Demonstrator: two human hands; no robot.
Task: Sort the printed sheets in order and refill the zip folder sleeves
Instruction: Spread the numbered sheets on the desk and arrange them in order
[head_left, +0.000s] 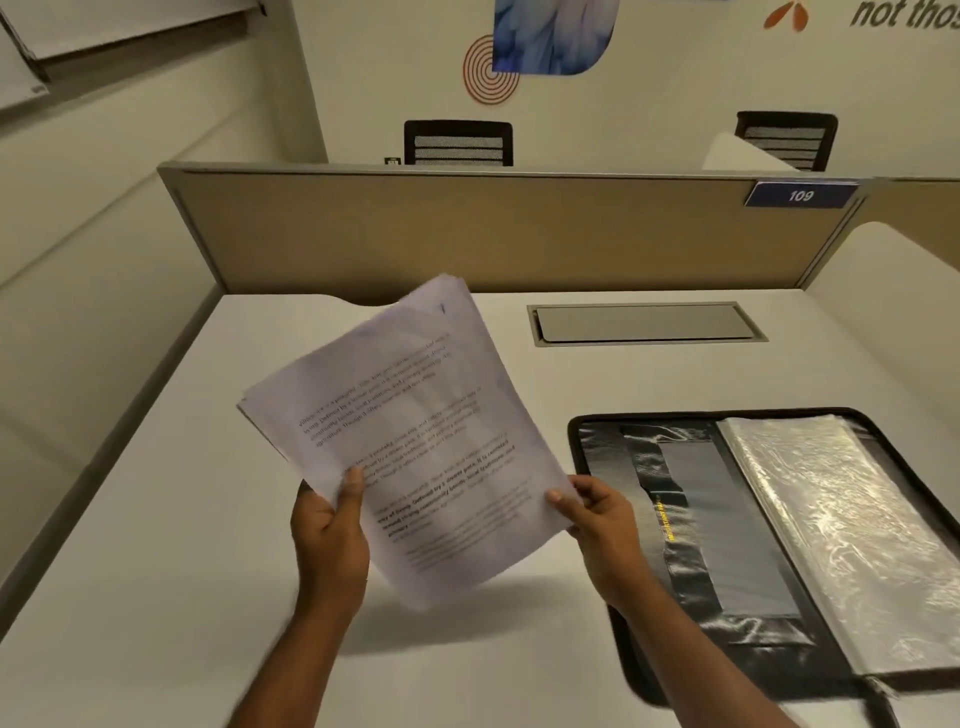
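A stack of printed sheets (415, 431) is held up above the white desk (156, 519), tilted to the left, text side facing me. My left hand (330, 535) grips its lower left edge with the thumb on top. My right hand (597, 519) pinches the lower right corner. A black zip folder (675, 545) lies open on the desk at the right, its clear plastic sleeves (841, 530) stacked on its right half.
A grey cable hatch (644, 323) is set into the desk behind the folder. A tan partition (467, 228) with a blue "109" tag (800, 195) closes the back. Two black chairs (457, 143) stand beyond it.
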